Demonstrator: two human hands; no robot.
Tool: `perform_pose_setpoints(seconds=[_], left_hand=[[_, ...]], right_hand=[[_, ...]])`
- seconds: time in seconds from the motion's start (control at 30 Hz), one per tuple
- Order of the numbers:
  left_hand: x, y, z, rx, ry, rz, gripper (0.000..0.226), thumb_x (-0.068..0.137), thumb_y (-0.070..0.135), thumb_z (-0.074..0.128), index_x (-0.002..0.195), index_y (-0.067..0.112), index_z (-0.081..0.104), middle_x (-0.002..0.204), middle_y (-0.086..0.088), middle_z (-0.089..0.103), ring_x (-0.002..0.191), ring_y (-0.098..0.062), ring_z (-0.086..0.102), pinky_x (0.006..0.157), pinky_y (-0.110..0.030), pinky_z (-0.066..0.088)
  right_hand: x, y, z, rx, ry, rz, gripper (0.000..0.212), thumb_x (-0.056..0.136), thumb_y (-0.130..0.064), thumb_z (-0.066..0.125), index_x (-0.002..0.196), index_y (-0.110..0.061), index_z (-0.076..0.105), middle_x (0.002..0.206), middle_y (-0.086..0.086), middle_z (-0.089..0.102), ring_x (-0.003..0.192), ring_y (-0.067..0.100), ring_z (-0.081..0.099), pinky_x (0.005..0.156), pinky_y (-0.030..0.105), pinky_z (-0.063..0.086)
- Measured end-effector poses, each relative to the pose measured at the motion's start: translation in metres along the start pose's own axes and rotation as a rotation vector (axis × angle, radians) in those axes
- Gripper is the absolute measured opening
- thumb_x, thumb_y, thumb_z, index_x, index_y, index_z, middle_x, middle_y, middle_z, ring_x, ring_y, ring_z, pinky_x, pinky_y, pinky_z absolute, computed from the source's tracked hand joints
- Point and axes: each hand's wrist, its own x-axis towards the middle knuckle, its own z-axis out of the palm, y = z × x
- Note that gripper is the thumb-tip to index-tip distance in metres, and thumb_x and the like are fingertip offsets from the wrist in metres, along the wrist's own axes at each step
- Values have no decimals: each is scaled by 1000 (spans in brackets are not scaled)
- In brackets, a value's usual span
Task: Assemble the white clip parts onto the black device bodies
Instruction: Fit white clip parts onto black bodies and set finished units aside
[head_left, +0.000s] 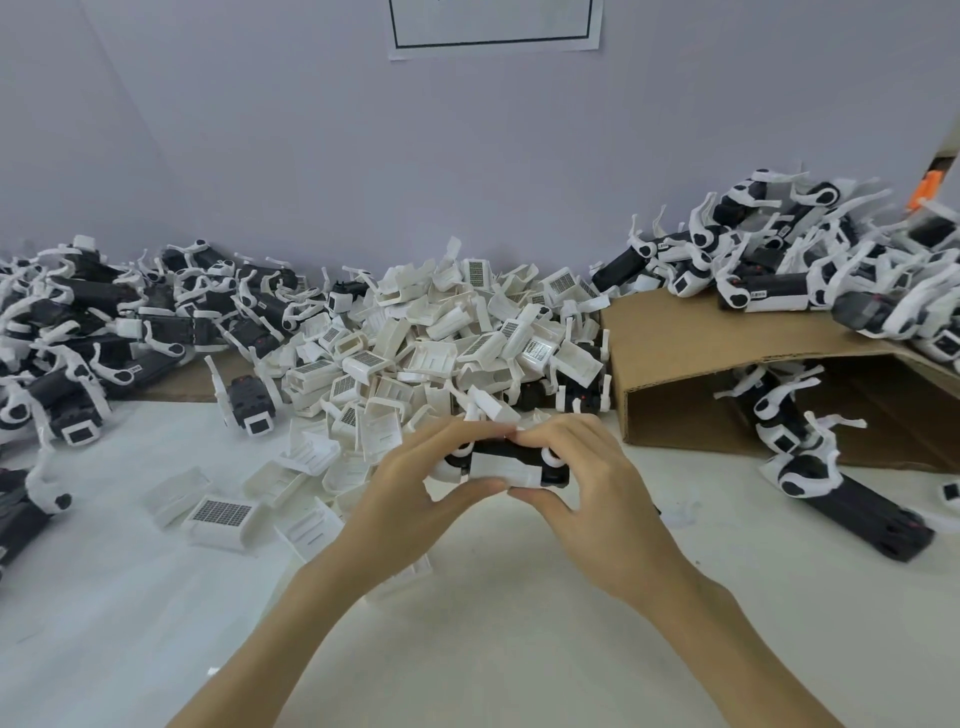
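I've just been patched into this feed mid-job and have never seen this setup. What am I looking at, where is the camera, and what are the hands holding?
There is no machine here: a person works bare-handed, and the single camera sits on their head, looking forward and down.

The left hand and right hand meet over the white table, both gripping one black device body with a white clip part on its near face.

Behind them is a heap of loose white clips. At left lies a pile of black bodies with white pieces. At right a brown cardboard box lies on its side, with more black-and-white units on top of it and inside it. A paper sheet hangs on the wall.
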Motion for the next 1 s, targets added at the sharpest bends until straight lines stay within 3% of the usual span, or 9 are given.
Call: perform_pose_setpoints(seconds=[0.17,0.33,0.5,0.6,0.8,0.9,1.0], left_hand=[[1,3,0,-4,49,28,36,93,20,81,129,22,74,122,12,73,122,-17,66,105,-27,49],[-2,-1,0,-60,20,-9,42,91,28,82,132,30,71,124,14,73,122,-15,67,103,-33,53],[-6,-6,4,47,-83,-92,73,86,55,80,149,57,44,129,25,64,128,-3,58,104,-14,43],[-4,-4,0,104,-56,-99,69,85,62,74,147,59,44,132,33,59,128,5,52,101,-5,36],[-2,5,1,37,-28,-36,58,88,35,84,140,42,60,121,19,70,119,-11,63,101,-26,46],[0,3,-3,-4,22,-116,54,86,39,84,135,45,64,113,18,74,111,-10,67,96,-23,49],[3,-3,-4,-221,131,-324,39,87,32,84,123,38,72,100,13,79,93,-9,75,79,-19,57]], right_hand=[[1,2,-2,35,29,-6,37,85,-21,86,118,-17,70,114,-12,65,112,11,57,95,18,44],[0,1,-1,41,-208,97,51,92,-40,78,139,-32,59,126,-22,57,124,3,47,103,22,40],[-1,5,-1,9,-213,180,40,87,-34,84,122,-26,65,109,-24,58,108,3,50,90,23,42],[1,5,-3,66,-203,248,39,83,-34,87,115,-29,66,107,-19,63,103,3,56,86,21,45],[2,4,-8,103,-224,279,36,78,-37,90,106,-36,68,98,-21,70,95,3,64,77,21,50],[1,0,-6,96,-204,239,45,82,-43,85,122,-44,63,114,-25,64,113,-1,57,91,24,50],[-2,-4,3,1,-213,168,75,88,-45,81,151,-43,41,153,-25,37,140,-5,36,107,16,39]])
